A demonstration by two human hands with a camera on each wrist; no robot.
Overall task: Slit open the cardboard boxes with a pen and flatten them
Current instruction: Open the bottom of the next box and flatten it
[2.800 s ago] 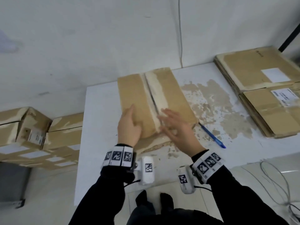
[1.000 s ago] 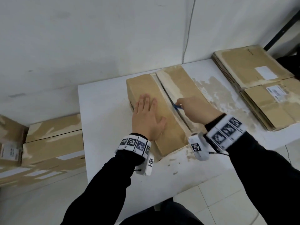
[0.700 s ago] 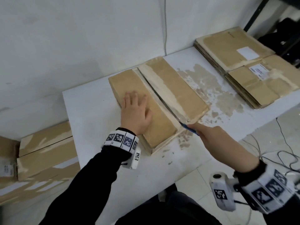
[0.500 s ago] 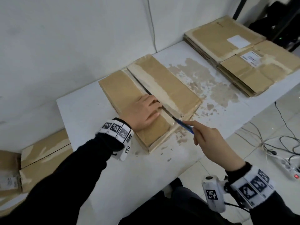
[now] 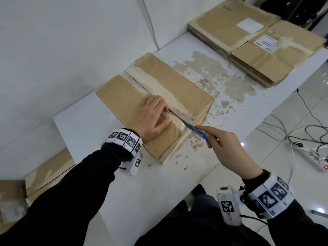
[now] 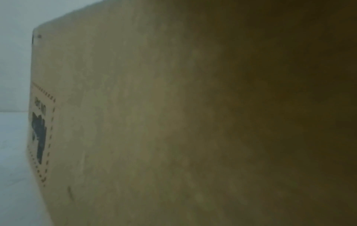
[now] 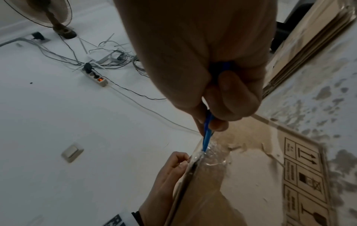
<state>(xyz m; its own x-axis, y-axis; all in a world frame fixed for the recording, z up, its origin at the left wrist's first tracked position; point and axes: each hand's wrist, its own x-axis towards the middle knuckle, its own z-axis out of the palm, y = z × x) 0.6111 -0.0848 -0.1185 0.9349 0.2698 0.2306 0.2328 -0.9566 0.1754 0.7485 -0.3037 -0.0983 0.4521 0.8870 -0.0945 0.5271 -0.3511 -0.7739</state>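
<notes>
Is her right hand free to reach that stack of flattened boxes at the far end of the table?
Probably not yet: the right hand grips the blue pen, its tip at the box seam. Bare table lies before the stack.

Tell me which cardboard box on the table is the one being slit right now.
The box nearest the person: the left hand grips its flap and the blue pen meets its taped seam. The flattened boxes lie untouched at the far end.
</notes>
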